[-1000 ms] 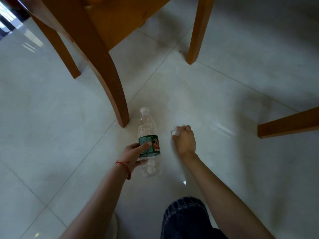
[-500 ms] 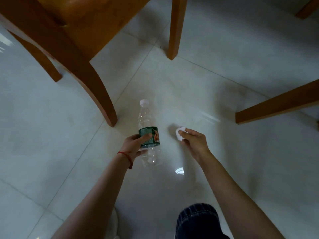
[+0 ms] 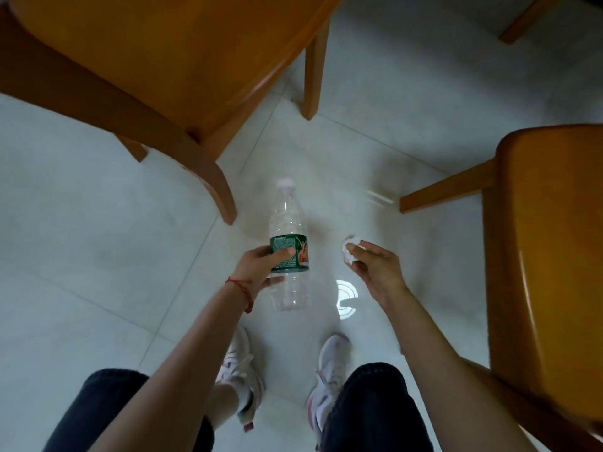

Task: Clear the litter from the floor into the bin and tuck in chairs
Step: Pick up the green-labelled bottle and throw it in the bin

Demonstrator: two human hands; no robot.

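Left hand [image 3: 261, 267] has its grip curled round the plastic bottle [image 3: 288, 246] — right hand [image 3: 375, 269] pinches a crumpled tissue [image 3: 347, 254], both above the floor [image 3: 98, 239].

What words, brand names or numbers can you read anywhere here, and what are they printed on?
Nothing can be read for certain.
Green label on the clear plastic bottle held by the left hand: a block of pale fine print and an orange-red picture, too small and blurred to read.
White cap, crumpled paper in the right hand, wooden chairs, shoes: no text visible.
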